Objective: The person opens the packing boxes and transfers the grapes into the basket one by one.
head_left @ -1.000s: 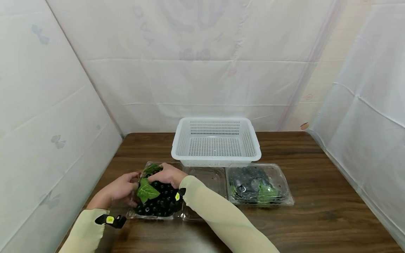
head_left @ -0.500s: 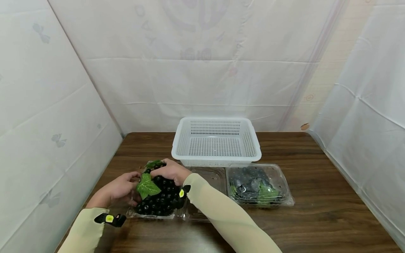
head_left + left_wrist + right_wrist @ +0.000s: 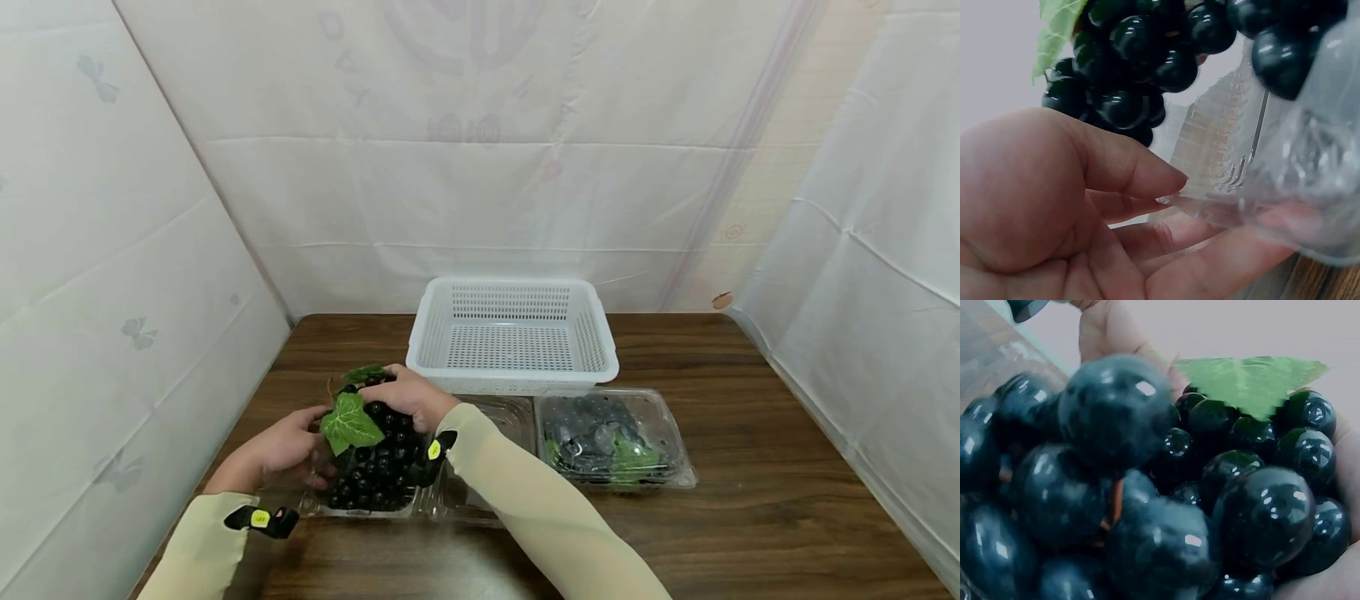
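Observation:
A bunch of dark grapes (image 3: pixel 378 471) with green leaves (image 3: pixel 351 423) is tilted up out of a clear plastic clamshell box (image 3: pixel 375 512) at the front left. My right hand (image 3: pixel 412 395) grips the bunch near its top, the fingers partly hidden behind the fruit. Lower grapes still hang down in the box. On the box's left side, my left hand (image 3: pixel 288 446) pinches the clear plastic rim between thumb and fingers, as the left wrist view shows. Grapes (image 3: pixel 1266 512) fill most of the right wrist view, with that hand along the right edge.
The clamshell's open lid (image 3: pixel 513 417) lies to the right of the box, partly under my right forearm. Farther right stands a closed clear box (image 3: pixel 615 437) holding grapes and leaves. A white perforated basket (image 3: pixel 513 377) stands behind them on the wooden table (image 3: pixel 765 467).
My right hand has moved up and slightly right, raising the top of the grape bunch and its leaves. The left hand has stayed at the box's left side.

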A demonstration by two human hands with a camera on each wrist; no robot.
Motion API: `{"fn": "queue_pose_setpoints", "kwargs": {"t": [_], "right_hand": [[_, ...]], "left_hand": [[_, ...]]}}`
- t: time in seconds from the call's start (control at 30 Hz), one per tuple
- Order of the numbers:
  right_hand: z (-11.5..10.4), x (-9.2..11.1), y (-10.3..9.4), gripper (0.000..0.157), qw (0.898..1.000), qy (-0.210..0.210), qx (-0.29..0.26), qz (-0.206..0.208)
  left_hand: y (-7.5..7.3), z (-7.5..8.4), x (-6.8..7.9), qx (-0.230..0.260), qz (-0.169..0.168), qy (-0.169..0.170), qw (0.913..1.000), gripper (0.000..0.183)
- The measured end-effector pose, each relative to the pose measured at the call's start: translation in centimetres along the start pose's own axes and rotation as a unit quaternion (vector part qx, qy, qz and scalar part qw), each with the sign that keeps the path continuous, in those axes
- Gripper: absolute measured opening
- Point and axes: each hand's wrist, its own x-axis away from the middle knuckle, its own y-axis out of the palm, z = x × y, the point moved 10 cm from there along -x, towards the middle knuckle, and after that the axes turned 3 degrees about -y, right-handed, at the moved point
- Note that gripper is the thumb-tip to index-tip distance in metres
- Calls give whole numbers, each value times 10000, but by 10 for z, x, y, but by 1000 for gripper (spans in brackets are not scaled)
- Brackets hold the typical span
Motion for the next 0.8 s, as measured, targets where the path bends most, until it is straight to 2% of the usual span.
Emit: {"fn": "queue_pose_setpoints", "kwargs": {"t": [0.37,0.6,0.8], "right_hand": [[-15,6,-11,82,9999,-138,49,65],[-26,11,-20,86,9994,-256,98,202],[-34,14,-27,84,9991,-312,-33,287]], "left_hand": [[3,1,1,144,57,101,9998,44],[2,1,-1,137,78,56,9999,52],[1,-1,-2,83,156,-22,9998,49]]}}
